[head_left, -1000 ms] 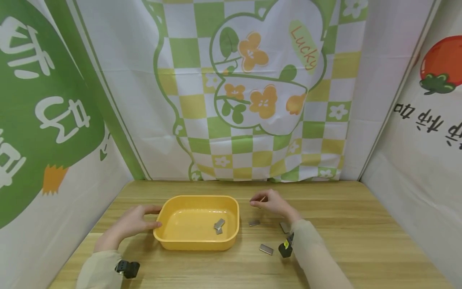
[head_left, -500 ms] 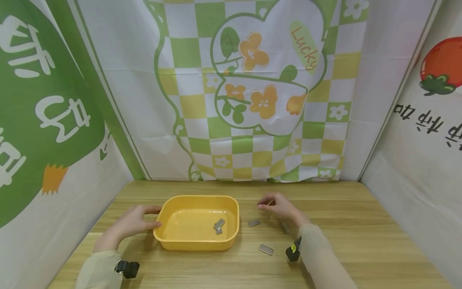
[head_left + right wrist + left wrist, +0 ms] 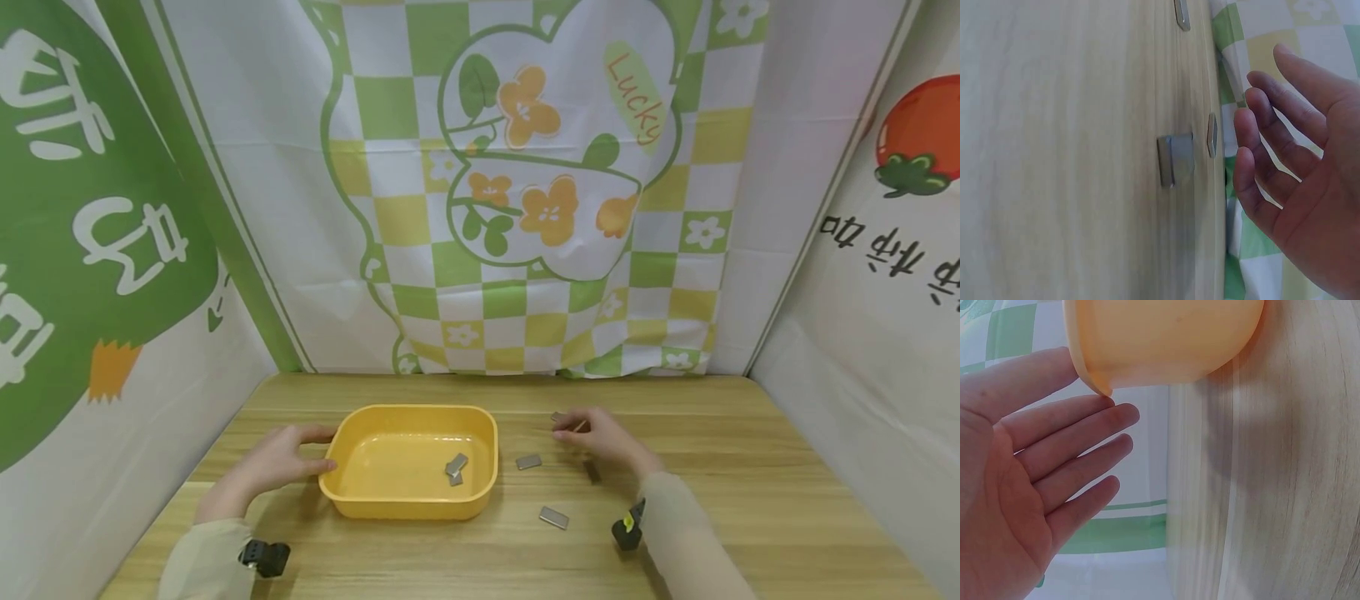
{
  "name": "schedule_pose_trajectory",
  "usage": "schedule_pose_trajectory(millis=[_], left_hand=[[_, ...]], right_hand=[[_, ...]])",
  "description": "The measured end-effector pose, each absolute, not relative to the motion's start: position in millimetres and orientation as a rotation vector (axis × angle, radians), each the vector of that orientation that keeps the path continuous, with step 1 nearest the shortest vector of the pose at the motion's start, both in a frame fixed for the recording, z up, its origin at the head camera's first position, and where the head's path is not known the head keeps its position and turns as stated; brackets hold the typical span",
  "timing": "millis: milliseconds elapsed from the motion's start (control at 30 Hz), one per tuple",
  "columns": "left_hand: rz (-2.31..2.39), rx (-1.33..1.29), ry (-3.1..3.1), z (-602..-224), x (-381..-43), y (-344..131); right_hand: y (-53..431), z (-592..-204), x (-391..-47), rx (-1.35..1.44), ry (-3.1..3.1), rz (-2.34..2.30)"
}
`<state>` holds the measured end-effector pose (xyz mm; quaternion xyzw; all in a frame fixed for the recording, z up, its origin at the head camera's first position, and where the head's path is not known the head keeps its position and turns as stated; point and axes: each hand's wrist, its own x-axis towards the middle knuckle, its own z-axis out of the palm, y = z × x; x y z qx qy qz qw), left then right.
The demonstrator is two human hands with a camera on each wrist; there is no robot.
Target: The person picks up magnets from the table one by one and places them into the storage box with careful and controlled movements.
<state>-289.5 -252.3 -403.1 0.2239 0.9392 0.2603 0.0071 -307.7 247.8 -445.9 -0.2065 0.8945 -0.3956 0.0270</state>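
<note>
In the head view a yellow plastic tray (image 3: 408,510) stands left of centre, with a few small grey metal pieces (image 3: 456,467) inside. My left hand (image 3: 277,460) touches its left rim with thumb and fingertips; the left wrist view shows the fingers nearly straight. To the right of the tray, my right hand (image 3: 598,435) hovers over the table, fingers loosely bent, and nothing shows in it in the right wrist view. A small grey piece (image 3: 556,416) lies by its fingertips. Other flat grey rectangles lie nearby: one (image 3: 528,462) beside the tray, another (image 3: 554,517) nearer, and a third (image 3: 592,471) below the hand.
The wooden table (image 3: 720,500) runs back to a green-and-white checked cloth (image 3: 510,300). Printed cloth walls rise at left and right. A small black camera (image 3: 628,528) sits at the right wrist and another (image 3: 266,558) at the left.
My right hand has moved to the right and slightly toward me, bringing the small grey piece by its fingertips into sight. The left hand and the tray hold their place.
</note>
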Motion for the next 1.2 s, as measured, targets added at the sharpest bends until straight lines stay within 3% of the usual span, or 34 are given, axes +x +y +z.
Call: schedule_pose_trajectory(millis=[1200], left_hand=[[0.792, 0.68, 2.95, -406, -291, -253]], right_hand=[[285, -460, -284, -0.412, 2.749, -1.217]])
